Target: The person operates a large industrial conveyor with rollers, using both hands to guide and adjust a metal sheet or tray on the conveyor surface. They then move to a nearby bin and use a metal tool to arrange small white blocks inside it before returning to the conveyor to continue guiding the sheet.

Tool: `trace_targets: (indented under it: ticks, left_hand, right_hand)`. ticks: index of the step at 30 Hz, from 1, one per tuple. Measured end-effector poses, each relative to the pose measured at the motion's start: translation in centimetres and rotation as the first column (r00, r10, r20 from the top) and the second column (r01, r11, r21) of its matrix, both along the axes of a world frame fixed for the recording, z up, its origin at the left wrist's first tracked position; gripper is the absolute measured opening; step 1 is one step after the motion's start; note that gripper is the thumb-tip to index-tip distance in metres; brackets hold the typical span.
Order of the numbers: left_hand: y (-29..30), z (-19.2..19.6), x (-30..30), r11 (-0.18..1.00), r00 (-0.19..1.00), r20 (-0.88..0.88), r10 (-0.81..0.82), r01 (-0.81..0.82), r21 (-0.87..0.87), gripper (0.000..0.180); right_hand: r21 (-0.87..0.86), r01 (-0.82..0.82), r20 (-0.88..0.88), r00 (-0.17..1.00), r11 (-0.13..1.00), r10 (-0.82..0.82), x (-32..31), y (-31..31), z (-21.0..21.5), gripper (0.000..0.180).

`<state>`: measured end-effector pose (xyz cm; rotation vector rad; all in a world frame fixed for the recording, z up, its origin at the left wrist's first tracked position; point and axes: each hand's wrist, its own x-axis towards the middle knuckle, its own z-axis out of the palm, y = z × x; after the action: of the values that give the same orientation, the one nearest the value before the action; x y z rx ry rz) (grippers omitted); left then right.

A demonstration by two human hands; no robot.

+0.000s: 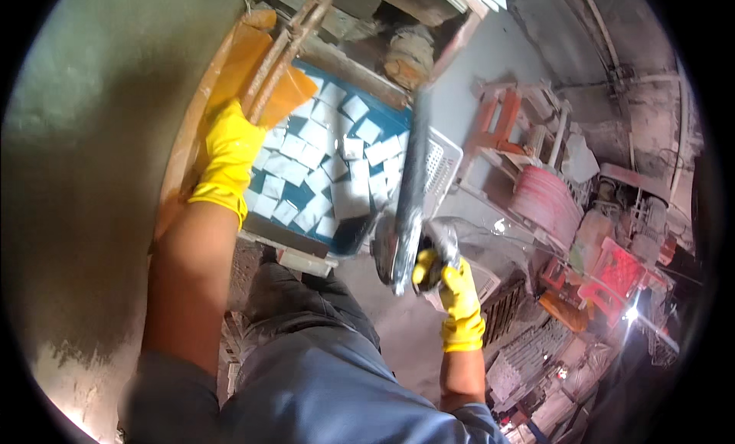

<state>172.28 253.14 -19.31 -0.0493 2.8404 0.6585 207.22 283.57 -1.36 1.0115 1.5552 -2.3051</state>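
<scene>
My left hand (230, 149), in a yellow rubber glove, is closed at the lower end of a long, rust-stained metal bracket (279, 61). Its fingertips are partly hidden. Behind this hand lies a bent orange sheet (233, 69). Beside it, many small white square tiles (310, 155) lie loosely spread in a blue-bottomed tray (390, 116), some overlapping. My right hand (459, 302), gloved the same way, curls its fingers round a dark rounded part (440, 249) of a machine. A long dark bar (417, 153) rises from that part, blurred, across the tray's right side.
A plain wall (99, 138) runs along the left. A white perforated basket (442, 168) stands right of the tray. Farther right are a red frame (501, 119), a pink ribbed tub (545, 203) and a red crate (612, 272). A wooden box edge (459, 42) juts in at the top.
</scene>
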Motion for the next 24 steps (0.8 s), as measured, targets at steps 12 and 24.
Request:
trace_targets:
  ticks: [12, 24]
  left_hand:
    - [-3.0, -1.6, 1.2, 0.929, 0.996, 0.061, -0.071, 0.044, 0.367, 0.065]
    - [-4.9, -0.6, 4.0, 1.0, 1.0, -0.029, -0.01, 0.009, -0.015, 0.06]
  right_hand:
    - [0.167, -0.214, 0.607, 0.792, 0.962, 0.071, 13.4, -7.0, 8.1, 0.032]
    - [0.237, -0.416, 0.683, 0.714, 0.878, 0.153, 5.0, -6.9, 7.8, 0.042]
